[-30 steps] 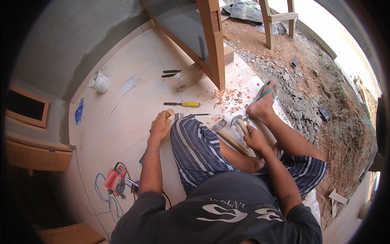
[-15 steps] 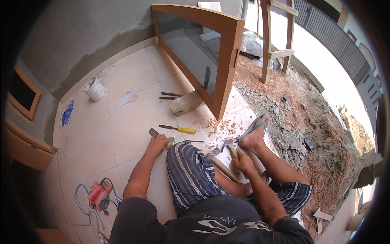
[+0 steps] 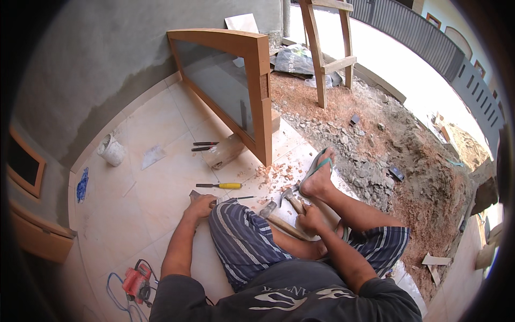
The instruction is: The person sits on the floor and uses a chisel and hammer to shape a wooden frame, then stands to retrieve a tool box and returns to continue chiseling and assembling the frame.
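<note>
While R hand [image 3: 311, 219] grips claw hammer [image 3: 293, 201], partly hiding it, L hand [image 3: 201, 205] at left covers part of flat grey pc [image 3: 194, 194]; can't tell its grip.

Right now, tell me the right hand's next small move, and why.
I'd probably have the right hand lift the steel-headed, wooden-handled claw hammer straight up: the hand grips its handle, its head is close to the green-strapped, sandalled foot, and a second wooden-handled hammer lies alongside, so swinging it sideways could knock either.
</note>
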